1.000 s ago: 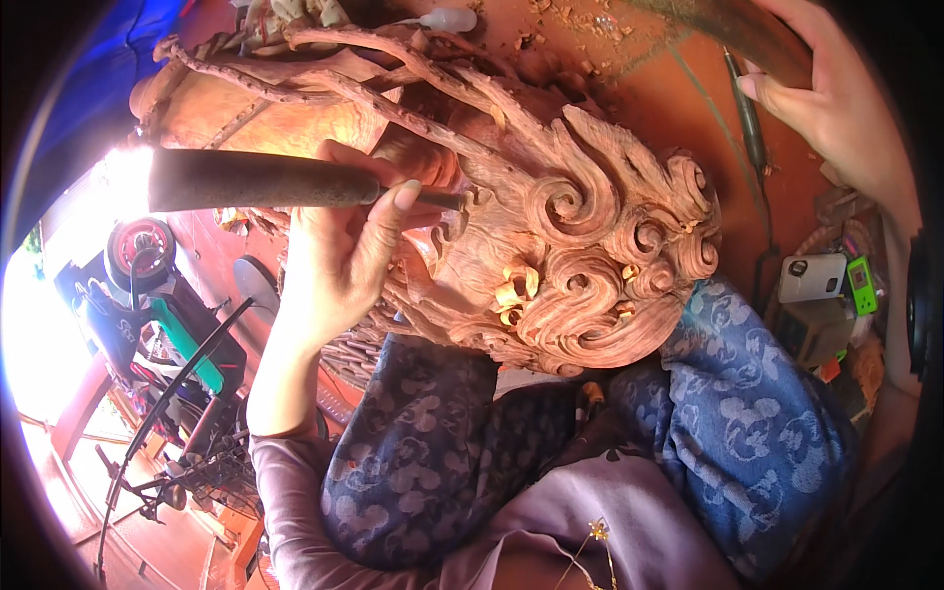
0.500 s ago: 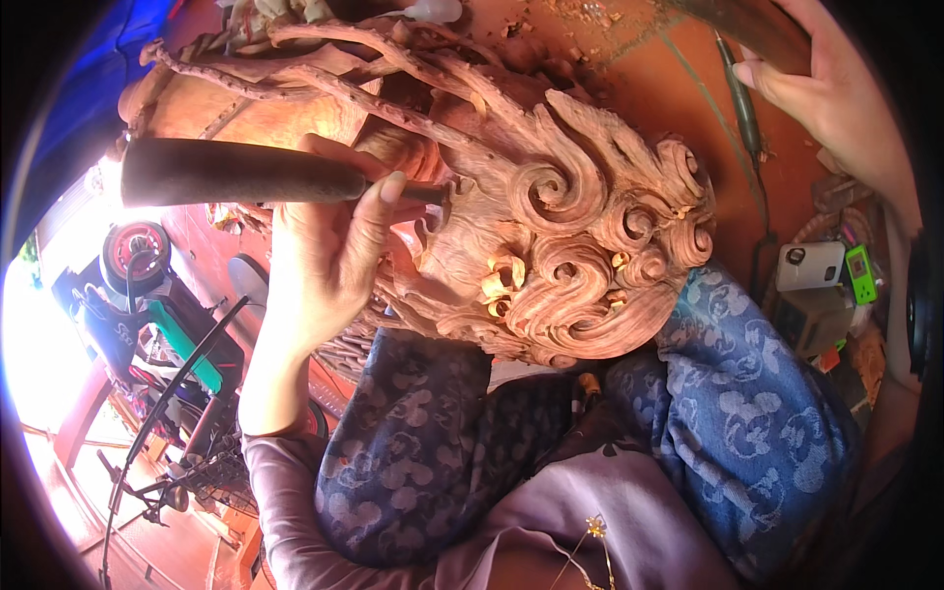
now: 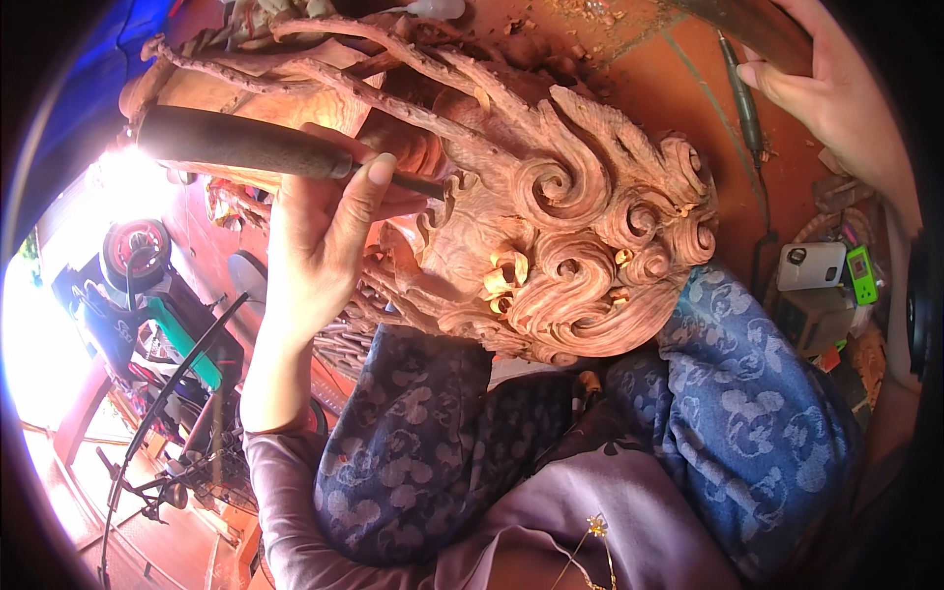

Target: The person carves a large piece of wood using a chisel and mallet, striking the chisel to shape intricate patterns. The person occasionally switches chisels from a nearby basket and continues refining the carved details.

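A carved reddish-brown wood piece [image 3: 590,265] with scrolls and branch-like strands lies over my lap. My left hand [image 3: 320,236] is closed round a chisel [image 3: 246,143] with a thick dark handle. The chisel slants across the carving, its blade end meeting the wood beside a small notched curl; the cutting edge itself is hidden. Pale curled shavings [image 3: 506,275] sit among the scrolls. Up at the right rim, my right hand [image 3: 811,88] is wrapped round a thick dark wooden club [image 3: 752,29], partly cut off by the picture's edge, held apart from the carving.
A pen-like rotary tool [image 3: 744,103] with a cord lies on the orange tiled floor among wood chips. At the right are a white device [image 3: 810,265], a green device [image 3: 861,275] and a box [image 3: 814,320]. A bicycle [image 3: 177,472] and wheeled machine [image 3: 182,339] stand left.
The chisel has tilted: its handle end is a little higher and further right. My left hand has shifted slightly with it. My right hand has hardly moved.
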Demonstrator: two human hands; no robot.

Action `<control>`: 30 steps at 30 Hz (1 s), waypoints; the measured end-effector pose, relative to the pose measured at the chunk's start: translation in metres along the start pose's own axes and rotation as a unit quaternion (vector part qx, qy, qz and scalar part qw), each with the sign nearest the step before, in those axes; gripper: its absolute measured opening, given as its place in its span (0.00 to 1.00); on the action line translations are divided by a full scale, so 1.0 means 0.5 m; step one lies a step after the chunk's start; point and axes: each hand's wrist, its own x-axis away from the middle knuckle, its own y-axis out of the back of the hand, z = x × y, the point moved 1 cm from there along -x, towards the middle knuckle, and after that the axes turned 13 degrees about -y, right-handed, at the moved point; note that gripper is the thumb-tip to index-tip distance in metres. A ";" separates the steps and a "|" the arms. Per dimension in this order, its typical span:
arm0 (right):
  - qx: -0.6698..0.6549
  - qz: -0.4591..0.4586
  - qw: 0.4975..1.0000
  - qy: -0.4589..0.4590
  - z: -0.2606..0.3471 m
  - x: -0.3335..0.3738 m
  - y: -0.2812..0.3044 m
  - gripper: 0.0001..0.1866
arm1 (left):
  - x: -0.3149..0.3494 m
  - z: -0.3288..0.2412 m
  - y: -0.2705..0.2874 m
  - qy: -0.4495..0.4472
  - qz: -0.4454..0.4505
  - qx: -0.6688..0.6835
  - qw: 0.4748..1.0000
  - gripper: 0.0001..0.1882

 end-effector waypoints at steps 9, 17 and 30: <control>0.004 -0.006 1.000 0.020 0.014 -0.004 -0.001 0.34 | 0.002 -0.005 -0.005 -0.046 0.034 -0.136 0.989 0.08; 0.023 -0.029 0.996 0.079 0.054 -0.017 0.008 0.34 | 0.008 -0.012 -0.006 0.002 0.040 -0.176 0.984 0.10; 0.103 -0.079 0.966 0.225 0.163 -0.062 0.035 0.34 | 0.004 -0.013 -0.009 -0.010 0.029 -0.198 0.980 0.10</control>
